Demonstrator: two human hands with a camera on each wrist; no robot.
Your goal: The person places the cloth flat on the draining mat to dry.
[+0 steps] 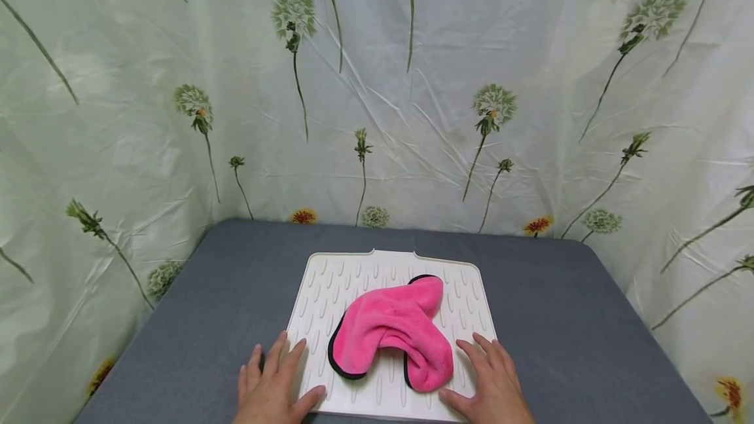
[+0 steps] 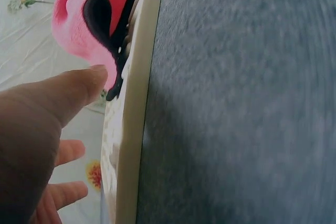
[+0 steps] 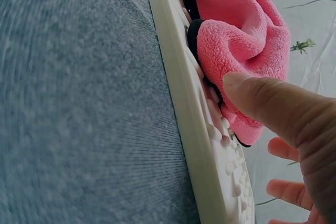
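Note:
A crumpled pink cloth with black edging lies in loose folds on a white ribbed tray. At the tray's near left corner is my left hand, its fingers spread over the side edge and nothing held. My right hand is spread the same way at the near right corner, its thumb close to the cloth's lower right fold. The wrist views show the cloth rising in folds above the tray's rim, with each thumb stretched toward it.
Under the tray is a dark grey fabric-covered table, extending to both sides and behind it. A pale curtain printed with dandelions and stems hangs along the table's far side and both flanks.

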